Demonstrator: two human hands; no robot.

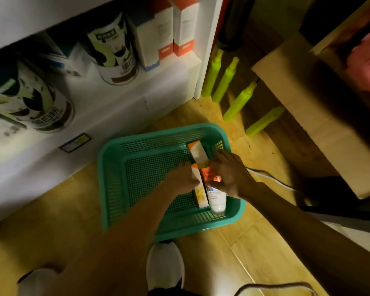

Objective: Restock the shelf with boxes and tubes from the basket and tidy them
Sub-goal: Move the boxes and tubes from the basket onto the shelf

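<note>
Setting: a dim, top-down view of a wooden floor beside a white shelf unit [107, 116], which fills the frame from 9 to 12 o'clock.
Basket: a teal mesh basket [115, 189] sits on the floor at the centre, just in front of the shelf base.
Contents: all the stock is bunched along the basket's 3 o'clock side. One orange-and-white box [198, 153] lies at the far end, a second yellow-and-white box [201, 195] lies nearer, a red box [212, 177] sits beside it, and a white tube [217, 200] points toward 6 o'clock.
Left hand: the left hand [181, 178] reaches in from 7 o'clock, fingers curled over the top of the nearer yellow-and-white box.
Right hand: the right hand [229, 174] comes in from 4 o'clock, fingers bent around the red box, touching the tube's top.
Shelf stock: large printed tins [113, 48] and tall white-and-orange cartons [185, 26] already stand on the lowest shelf.
Step in hand: picking items out of the basket, judged from both grips.
Next move: probably lift the held boxes clear of the basket wall, carry them toward 11 o'clock and stand them upright beside the cartons.
Nearby: green bottles [224, 80] stand on the floor at 1 o'clock.
</note>
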